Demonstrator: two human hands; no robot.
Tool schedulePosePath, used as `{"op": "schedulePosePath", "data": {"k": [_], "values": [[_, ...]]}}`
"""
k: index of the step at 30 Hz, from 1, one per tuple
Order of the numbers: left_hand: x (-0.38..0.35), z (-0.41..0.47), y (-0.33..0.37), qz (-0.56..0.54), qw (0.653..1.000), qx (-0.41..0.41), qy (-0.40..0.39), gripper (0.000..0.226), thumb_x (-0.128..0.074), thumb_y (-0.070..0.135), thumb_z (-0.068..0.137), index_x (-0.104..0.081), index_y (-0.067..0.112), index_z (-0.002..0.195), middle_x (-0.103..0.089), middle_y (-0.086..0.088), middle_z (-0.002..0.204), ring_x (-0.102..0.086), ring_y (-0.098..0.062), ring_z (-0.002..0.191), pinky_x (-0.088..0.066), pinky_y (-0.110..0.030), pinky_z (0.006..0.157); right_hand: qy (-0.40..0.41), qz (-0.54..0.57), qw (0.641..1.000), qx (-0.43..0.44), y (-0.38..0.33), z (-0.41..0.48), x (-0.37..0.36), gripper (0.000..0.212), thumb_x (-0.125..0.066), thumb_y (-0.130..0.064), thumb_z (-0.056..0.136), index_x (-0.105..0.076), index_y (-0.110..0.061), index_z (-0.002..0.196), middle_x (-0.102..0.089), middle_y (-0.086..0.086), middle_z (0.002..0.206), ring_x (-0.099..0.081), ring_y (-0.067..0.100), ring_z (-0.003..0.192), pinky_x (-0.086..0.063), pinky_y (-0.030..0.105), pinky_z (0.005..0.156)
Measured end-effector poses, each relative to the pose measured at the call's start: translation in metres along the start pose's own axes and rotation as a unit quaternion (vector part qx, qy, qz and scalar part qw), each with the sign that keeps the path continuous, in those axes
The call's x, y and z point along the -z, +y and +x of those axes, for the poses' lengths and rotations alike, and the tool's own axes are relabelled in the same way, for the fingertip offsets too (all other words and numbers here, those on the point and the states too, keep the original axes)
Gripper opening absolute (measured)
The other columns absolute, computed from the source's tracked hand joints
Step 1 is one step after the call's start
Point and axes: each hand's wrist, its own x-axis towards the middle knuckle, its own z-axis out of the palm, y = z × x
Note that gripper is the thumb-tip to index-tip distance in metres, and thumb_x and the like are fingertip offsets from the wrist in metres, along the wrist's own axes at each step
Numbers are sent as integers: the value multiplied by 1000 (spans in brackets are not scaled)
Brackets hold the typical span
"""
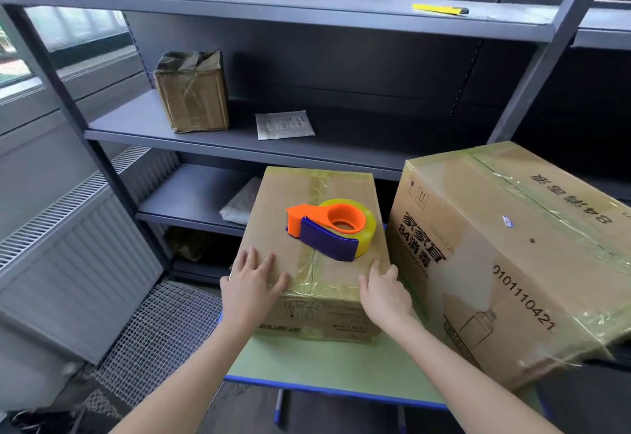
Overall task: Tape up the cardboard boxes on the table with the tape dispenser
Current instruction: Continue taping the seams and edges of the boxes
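- Lower centre-left: left hand [254, 285] lies flat, fingers spread, on the small box's [273, 215] near-left corner, gripping nothing.
- Centre: tape dispenser [333, 228] sits on that box's top.
- Right hand [384, 292] rests straight-fingered on the near-right corner.
- Right: large box [512, 245] just beside, on the green table [307, 365].

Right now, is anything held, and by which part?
Nothing is gripped: left hand and right hand rest on the near top corners of the small box; the tape dispenser lies untouched.
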Motion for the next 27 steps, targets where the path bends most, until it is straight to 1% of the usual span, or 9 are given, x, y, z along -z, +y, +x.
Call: {"op": "schedulePosePath", "data": {"k": [4,7,11,13,16,18,20,23,27], "values": [[5,4,-5,-36,999,23,18,53,-50,60,85,-55,26,126,-27,1,154,-19,-15,141,-37,-39,91,6,4,1000,-1,-6,-3,-3,57,-24,-40,102,-13,-12,151,-23,25,150,-54,29,117,-48,33,86],[6,5,-14,-45,998,30,21,49,-53,60,83,-60,24,115,-26,0,154,-29,-16,138,-39,-38,91,6,12,1000,7,-12,-6,-4,57,-24,-40,102,-14,-13,151,-24,24,150,-53,30,119,-47,33,88],[9,4,-35,-58,996,51,43,42,-57,60,80,-63,21,95,-32,1,152,-49,-18,123,-41,-35,88,0,13,1000,25,-31,-10,-9,56,-22,-42,102,-16,-14,151,-21,24,152,-53,31,119,-46,34,89],[13,3,-45,-69,995,59,49,43,-58,60,79,-64,20,95,-33,2,152,-52,-18,119,-43,-35,88,1,12,999,33,-41,-13,-12,56,-22,-42,102,-17,-15,151,-22,24,152,-53,31,120,-46,34,89],[17,2,-59,-49,995,65,49,54,-51,65,80,-64,21,108,-34,3,150,-49,-16,123,-37,-34,88,0,15,999,39,-54,-16,-16,56,-23,-43,102,-19,-16,150,-22,23,152,-51,32,121,-46,34,90],[18,1,-64,-25,996,46,70,71,-32,74,73,-64,20,105,-49,4,135,-50,-14,116,-34,-33,79,0,14,999,37,-60,-16,-18,56,-23,-44,101,-19,-16,150,-23,23,151,-52,32,120,-47,34,87],[15,2,-68,-16,996,25,88,77,-21,74,67,-63,19,98,-56,5,117,-52,-13,108,-32,-31,72,2,9,999,33,-63,-15,-19,56,-23,-43,101,-19,-16,150,-24,23,150,-53,32,119,-48,34,85],[6,4,-73,-5,994,6,113,66,-27,70,71,-62,17,91,-57,6,102,-55,-15,101,-32,-31,66,5,1,1000,28,-66,-16,-20,56,-23,-43,101,-17,-16,150,-23,23,151,-53,32,118,-48,33,85],[2,5,-74,11,992,3,124,60,-31,66,73,-62,17,90,-58,6,101,-56,-15,100,-32,-31,65,15,-10,1000,19,-69,-19,-21,56,-20,-42,102,-14,-17,151,-21,22,151,-52,31,119,-47,31,84]]}}
